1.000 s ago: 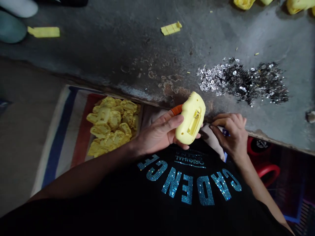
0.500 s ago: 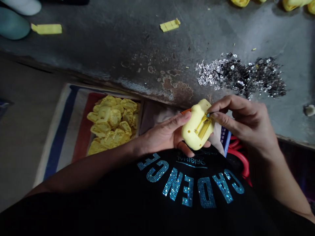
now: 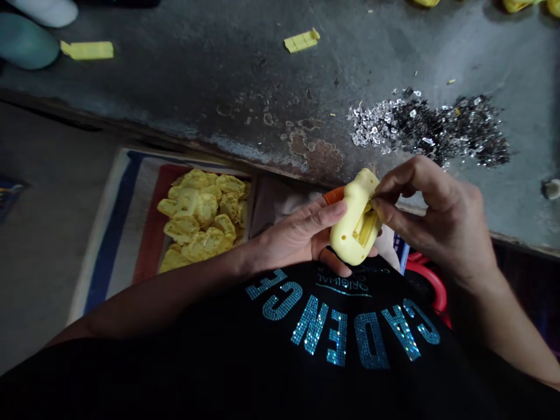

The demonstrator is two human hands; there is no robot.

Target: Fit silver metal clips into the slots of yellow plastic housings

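Head view: I see two bare hands at one smooth, rounded yellow plastic shell (image 3: 343, 239). The left hand (image 3: 301, 231) grips it before the black shirt (image 3: 196, 361), one orange band (image 3: 335, 195) on a finger; the right hand (image 3: 446, 219) has thumb and forefinger close together at the shell's long recess, but I cannot tell whether they pinch anything. Below the bench, yellow pieces (image 3: 192, 216), too overlapped to count, lie piled beside a striped sheet (image 3: 149, 216). One heap of shiny metal bits (image 3: 431, 128) and two flat yellow strips (image 3: 301, 41) lie on the worn, rust-patched grey bench (image 3: 196, 58).
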